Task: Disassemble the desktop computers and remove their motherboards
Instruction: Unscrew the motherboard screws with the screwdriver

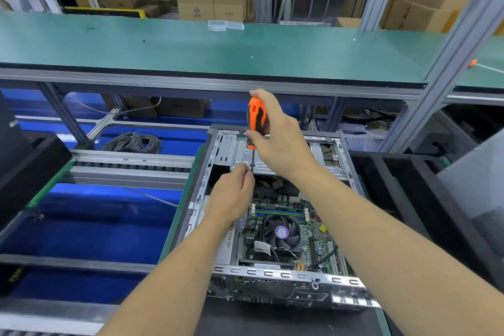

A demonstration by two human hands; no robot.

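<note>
1. Screwdriver [255, 117] upright in the right hand [278, 136], fingers and thumb curled round the orange-and-black handle, shaft pointing down at the metal drive cage [321, 157] at the far end of the open desktop case [286, 278].
2. Left hand [234, 194] sits just below, fingertips bunched right at the shaft's tip; they look pinched on the shaft or a screw there, but which one I cannot tell.
3. Motherboard [316, 245] lies in the case floor, nearer the person, CPU fan [282, 232] on top and cables plugged in, so it is not out yet.
4. Step in hand, by my reading: undoing a screw on the drive cage, the clearing work ahead of the board itself.
5. Next move calls for keeping the tip seated square in the screw head, with the left fingers steadying, then catching the loose screw before it drops into the case.
6. Case rests on the green-edged work surface [191, 199], below the long green bench [191, 46].
</note>
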